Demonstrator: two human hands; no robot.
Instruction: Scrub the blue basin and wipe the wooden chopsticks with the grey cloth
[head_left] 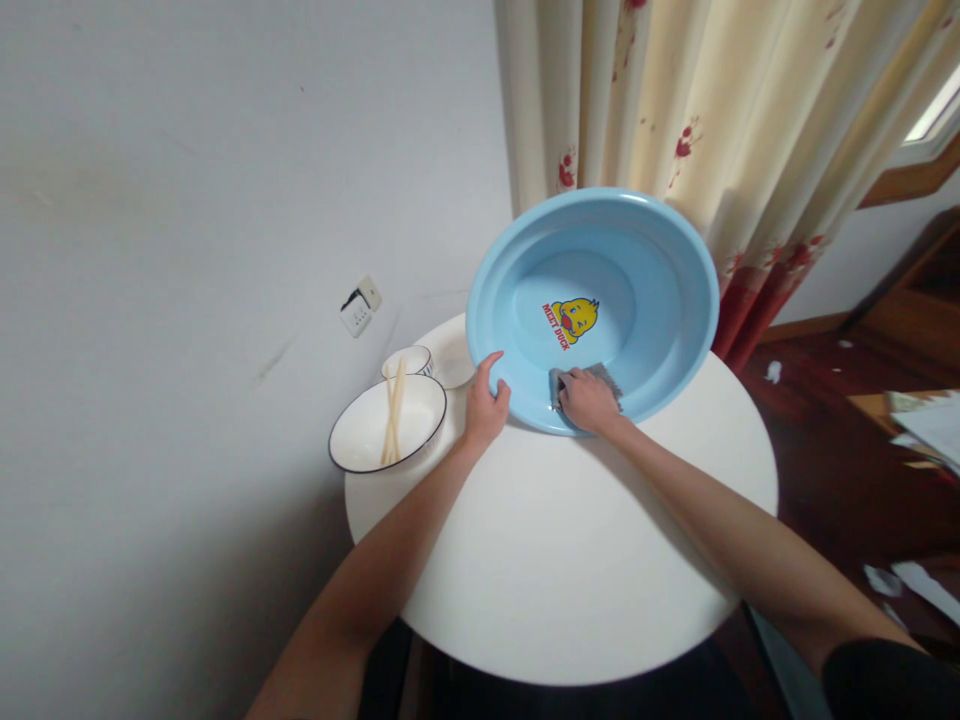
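Observation:
A light blue plastic basin (660, 280), with a yellow duck and the words MEET DUCK printed on its bottom, is tilted up on the round white table (555, 560), its inside facing me. My left hand (487, 402) grips the lower left of its rim, with thumb and index finger curled at the edge; the other fingers are hidden. Inside the basin, my right hand (591, 400) presses a grey cloth (606, 378) against the lower wall, near the front rim. The fingers are closed on the cloth.
On the table's left stand a large dark-rimmed white bowl (356, 430) with chopsticks (394, 415) across it, a smaller bowl (412, 362) and a white plate (452, 362). A wall with a socket (357, 314) is at left, a curtain (630, 110) behind. Papers (930, 420) lie at right.

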